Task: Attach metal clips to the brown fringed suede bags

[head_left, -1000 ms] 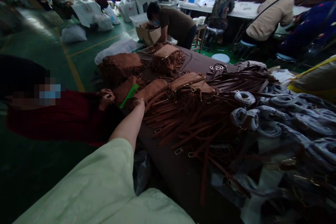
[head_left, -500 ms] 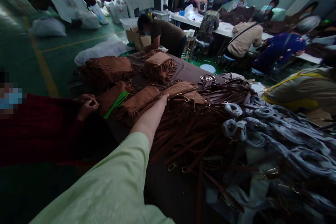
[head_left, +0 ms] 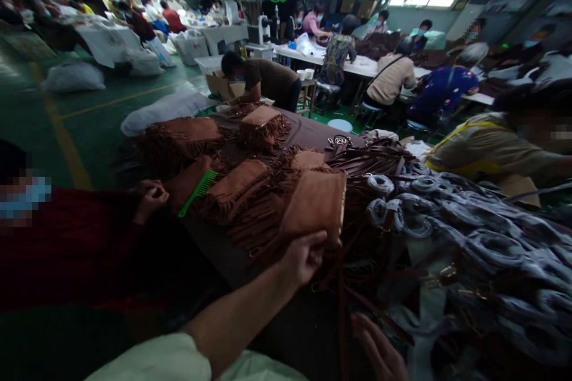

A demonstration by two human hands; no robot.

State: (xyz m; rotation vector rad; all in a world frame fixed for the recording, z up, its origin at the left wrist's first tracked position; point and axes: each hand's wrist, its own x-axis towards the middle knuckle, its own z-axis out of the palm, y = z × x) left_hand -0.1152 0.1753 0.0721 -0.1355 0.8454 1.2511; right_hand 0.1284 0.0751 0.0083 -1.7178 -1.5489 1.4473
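A brown fringed pouch (head_left: 313, 202) is raised over the heap of straps, its flat panel facing me and a shiny zipper edge on the right. My left hand (head_left: 308, 256) grips its lower corner, fingers curled and thumb side up. Low in the picture, my right hand (head_left: 379, 348) has its fingers stretched out and touches nothing I can see; part of it is cut off by the frame. Brown straps (head_left: 342, 309) with metal clasps lie beneath and beside both hands.
More fringed pouches (head_left: 239, 181) lie on the dark-covered table, near a green comb (head_left: 198, 193). Plastic-wrapped coiled straps (head_left: 496, 250) fill the right side. A co-worker in a dark red sleeve (head_left: 102, 238) stands close on the left; another person (head_left: 473, 149) leans in at right.
My left hand has lifted the pouch off the table and drawn it back toward me, turning it upright. My right hand has come into view at the bottom. The view has tilted up.
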